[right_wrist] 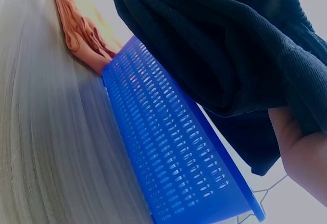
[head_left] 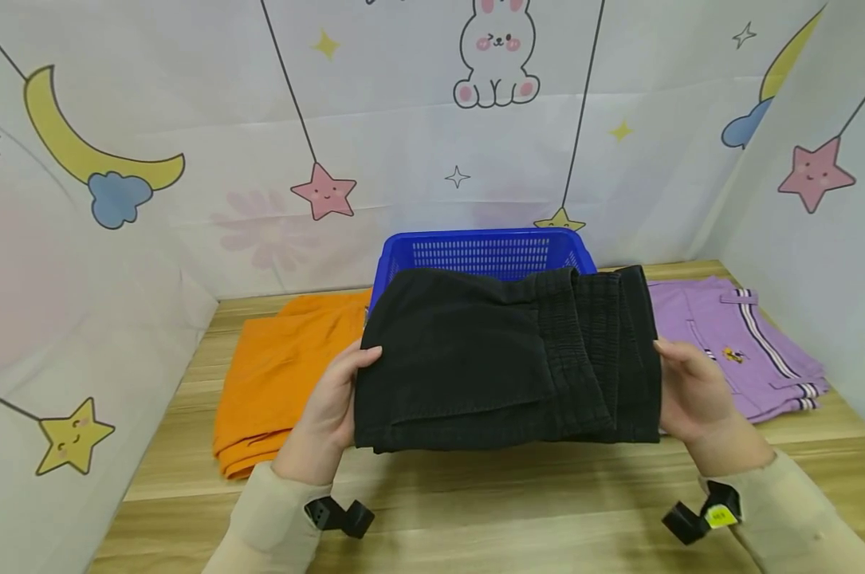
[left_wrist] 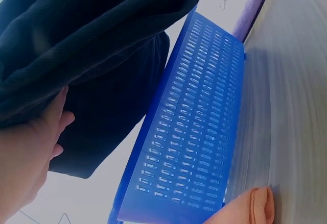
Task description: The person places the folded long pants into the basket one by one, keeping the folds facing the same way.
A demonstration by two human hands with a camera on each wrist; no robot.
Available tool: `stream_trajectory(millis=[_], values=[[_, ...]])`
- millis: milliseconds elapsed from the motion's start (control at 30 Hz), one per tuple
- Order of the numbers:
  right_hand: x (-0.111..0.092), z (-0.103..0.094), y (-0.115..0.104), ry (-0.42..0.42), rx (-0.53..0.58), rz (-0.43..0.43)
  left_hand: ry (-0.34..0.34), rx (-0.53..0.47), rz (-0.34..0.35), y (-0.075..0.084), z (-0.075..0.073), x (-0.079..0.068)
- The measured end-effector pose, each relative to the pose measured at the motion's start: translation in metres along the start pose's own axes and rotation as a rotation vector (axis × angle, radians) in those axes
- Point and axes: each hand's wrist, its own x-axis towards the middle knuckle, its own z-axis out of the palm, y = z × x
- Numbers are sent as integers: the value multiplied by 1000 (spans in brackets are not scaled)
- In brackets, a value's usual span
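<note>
A folded pair of black trousers (head_left: 461, 359) with an elastic waistband is held up level in front of the blue basket. My left hand (head_left: 334, 395) grips its left end, thumb on top and fingers underneath, as the left wrist view shows. At the waistband end, my right hand (head_left: 693, 391) holds the right edge with the thumb over the top; its other fingers are mostly hidden by the cloth. From below, the trousers (right_wrist: 219, 45) show several thick folded layers. They cover much of the blue basket (head_left: 485, 239) in the head view.
Folded orange clothing (head_left: 281, 375) lies on the wooden table (head_left: 475, 518) left of the basket. To the right is a folded purple garment (head_left: 741, 343) with striped trim. A patterned cloth backdrop (head_left: 403, 143) stands behind and at both sides.
</note>
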Motion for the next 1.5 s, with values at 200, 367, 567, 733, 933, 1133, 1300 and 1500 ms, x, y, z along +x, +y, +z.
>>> stream_trajectory(millis=[200, 367, 567, 733, 933, 1133, 1300, 1500], values=[[1, -3, -1, 9, 18, 2, 29, 33, -4, 0, -2, 3], [4, -4, -3, 16, 21, 8, 68, 58, -9, 1, -3, 7], [7, -4, -6, 42, 1, 19, 84, 46, -19, 4, -2, 10], [9, -4, -8, 80, -3, 30, 107, 55, -29, 4, -3, 12], [12, -2, -8, 143, -134, 32, 121, 64, -37, 4, -4, 14], [14, -2, -8, 153, -174, 43, 119, 59, -39, 5, -4, 16], [16, -3, -10, 159, -206, 53, 105, 52, -38, 5, -5, 17], [18, -5, -13, 161, -214, 57, 119, 43, -43, 6, -6, 21]])
